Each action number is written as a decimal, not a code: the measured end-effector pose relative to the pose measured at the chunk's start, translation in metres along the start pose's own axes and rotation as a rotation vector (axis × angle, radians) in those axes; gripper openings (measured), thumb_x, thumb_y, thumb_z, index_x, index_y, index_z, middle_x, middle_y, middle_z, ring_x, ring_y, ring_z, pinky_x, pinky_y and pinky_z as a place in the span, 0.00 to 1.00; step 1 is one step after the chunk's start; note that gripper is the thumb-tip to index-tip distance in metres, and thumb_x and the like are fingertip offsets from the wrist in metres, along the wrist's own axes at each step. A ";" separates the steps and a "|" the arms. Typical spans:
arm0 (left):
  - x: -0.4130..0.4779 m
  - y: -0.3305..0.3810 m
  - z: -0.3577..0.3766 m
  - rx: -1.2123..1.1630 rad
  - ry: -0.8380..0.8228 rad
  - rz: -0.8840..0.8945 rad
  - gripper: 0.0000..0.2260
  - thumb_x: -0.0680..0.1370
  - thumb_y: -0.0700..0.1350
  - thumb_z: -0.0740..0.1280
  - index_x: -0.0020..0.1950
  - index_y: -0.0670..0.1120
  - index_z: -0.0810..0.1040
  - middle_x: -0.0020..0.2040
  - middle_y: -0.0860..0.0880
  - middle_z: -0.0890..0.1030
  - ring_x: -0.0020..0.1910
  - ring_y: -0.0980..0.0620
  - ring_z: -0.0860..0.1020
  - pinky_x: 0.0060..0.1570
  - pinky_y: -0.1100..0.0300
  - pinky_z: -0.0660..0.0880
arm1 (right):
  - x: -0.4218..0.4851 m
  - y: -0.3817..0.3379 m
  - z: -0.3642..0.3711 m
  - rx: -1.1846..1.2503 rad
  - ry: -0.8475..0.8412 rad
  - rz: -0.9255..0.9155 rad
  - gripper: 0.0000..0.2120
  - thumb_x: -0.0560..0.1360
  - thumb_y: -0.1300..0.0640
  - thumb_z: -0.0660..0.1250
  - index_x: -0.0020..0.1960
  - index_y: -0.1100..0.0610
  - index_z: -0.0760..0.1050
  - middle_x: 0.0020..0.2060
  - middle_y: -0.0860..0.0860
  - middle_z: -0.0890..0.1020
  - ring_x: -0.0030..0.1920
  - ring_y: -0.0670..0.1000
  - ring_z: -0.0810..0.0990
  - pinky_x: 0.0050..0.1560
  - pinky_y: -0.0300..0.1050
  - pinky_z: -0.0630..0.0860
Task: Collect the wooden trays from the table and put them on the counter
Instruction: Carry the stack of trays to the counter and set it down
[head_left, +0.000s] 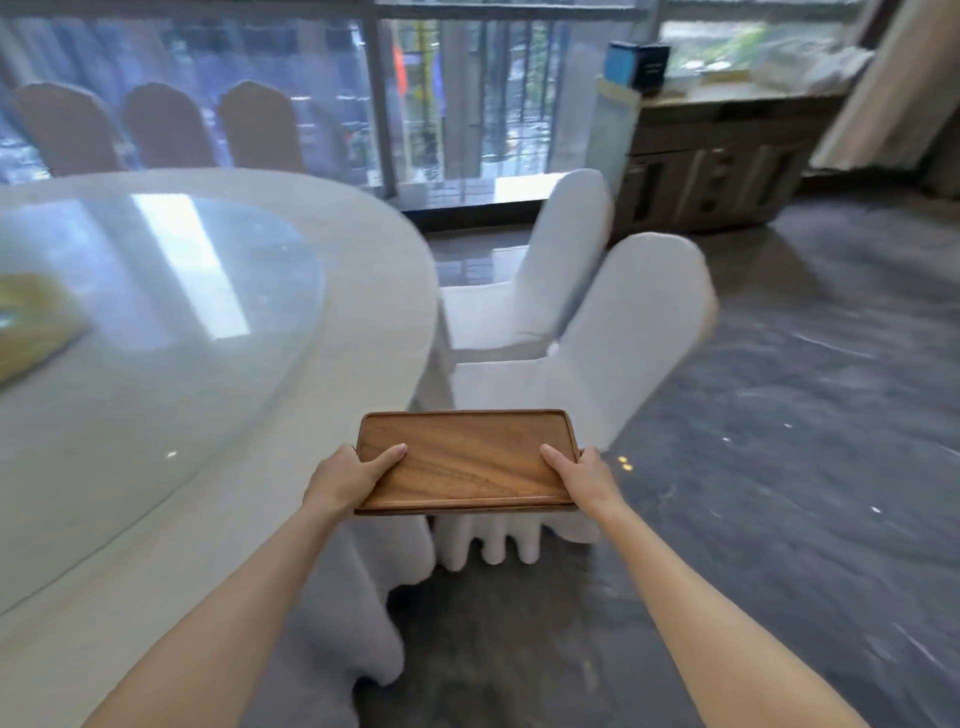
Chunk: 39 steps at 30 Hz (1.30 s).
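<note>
I hold a brown wooden tray (467, 457) level in the air in front of me, beside the round table (374, 291) and over the near white-covered chair. My left hand (348, 475) grips its left edge, thumb on top. My right hand (584, 473) grips its right edge the same way. The tray looks like a single one with a raised rim and nothing on it. A wooden counter (727, 109) stands far right by the window. The whole view is motion-blurred.
Two white-covered chairs (623, 332) stand right of the table. A glass turntable (156, 322) covers the tabletop, with a yellowish flat object (31, 322) at its left edge. Brown chairs (166, 127) line the far side. Boxes (636, 60) sit on the counter. Dark floor (805, 467) lies to the right.
</note>
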<state>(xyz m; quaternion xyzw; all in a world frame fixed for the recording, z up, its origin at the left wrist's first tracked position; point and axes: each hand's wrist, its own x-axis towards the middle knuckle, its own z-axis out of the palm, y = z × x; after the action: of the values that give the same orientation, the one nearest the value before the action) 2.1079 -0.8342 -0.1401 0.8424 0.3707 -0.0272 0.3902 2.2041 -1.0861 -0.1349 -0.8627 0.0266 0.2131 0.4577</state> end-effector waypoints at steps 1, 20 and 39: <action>-0.002 0.026 0.020 0.014 -0.029 0.041 0.26 0.71 0.65 0.64 0.47 0.40 0.73 0.45 0.44 0.77 0.47 0.43 0.74 0.46 0.55 0.68 | 0.001 0.012 -0.028 0.007 0.055 0.019 0.28 0.76 0.45 0.63 0.64 0.67 0.65 0.59 0.59 0.74 0.57 0.57 0.73 0.53 0.46 0.68; -0.022 0.371 0.301 0.082 -0.467 0.496 0.19 0.73 0.59 0.66 0.33 0.46 0.71 0.34 0.48 0.75 0.39 0.47 0.75 0.36 0.58 0.68 | 0.049 0.169 -0.358 0.242 0.628 0.283 0.28 0.74 0.43 0.63 0.60 0.67 0.69 0.60 0.61 0.76 0.61 0.61 0.74 0.56 0.49 0.69; 0.152 0.694 0.500 0.048 -0.466 0.555 0.20 0.72 0.62 0.66 0.45 0.44 0.78 0.41 0.46 0.80 0.42 0.47 0.78 0.38 0.58 0.70 | 0.355 0.154 -0.637 0.197 0.654 0.259 0.29 0.74 0.42 0.64 0.61 0.65 0.68 0.61 0.59 0.76 0.61 0.60 0.74 0.59 0.51 0.70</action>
<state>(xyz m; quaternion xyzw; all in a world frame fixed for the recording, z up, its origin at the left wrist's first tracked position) 2.7879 -1.3734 -0.0954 0.8911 0.0286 -0.1201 0.4368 2.7084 -1.6331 -0.0818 -0.8265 0.3011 -0.0211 0.4752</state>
